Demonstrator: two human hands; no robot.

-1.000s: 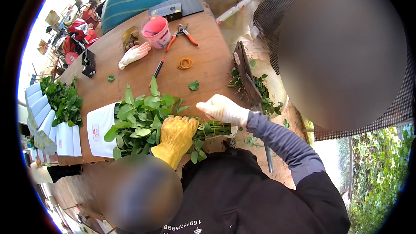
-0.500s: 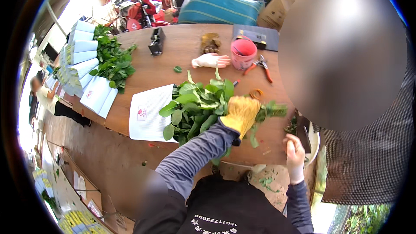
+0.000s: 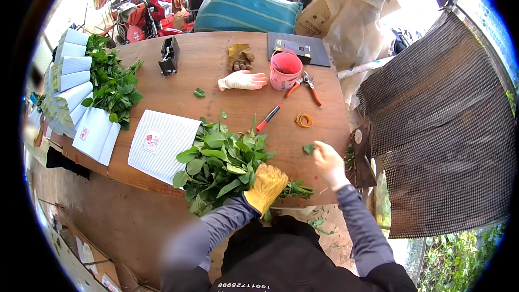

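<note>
My left hand (image 3: 266, 186), in a yellow work glove, is closed around the stems of a leafy green bunch (image 3: 224, 162) near the table's front edge. The cut stem ends (image 3: 298, 189) stick out to the right of the glove. The bunch's other end sits in a pale ribbed paper wrap (image 3: 162, 139) with a small flower label; the wrap hides what is inside. My right hand (image 3: 331, 166), in a light glove, hovers over the table's right side with fingers curled. A loose leaf (image 3: 308, 149) appears beside its fingertips; what the fingers hold, if anything, is unclear.
On the wooden table (image 3: 216, 97) are orange rubber bands (image 3: 303, 120), a red marker (image 3: 268, 117), pruning shears (image 3: 306, 87), a pink bucket (image 3: 285, 71), a white glove (image 3: 242, 80), a brown glove (image 3: 240, 57) and a tape dispenser (image 3: 169, 55). Wrapped bunches (image 3: 97, 124) lie left.
My left hand has brought the bunch nearer to me. My right hand has moved up and left from the table's right edge to over the tabletop. The view has shifted right.
</note>
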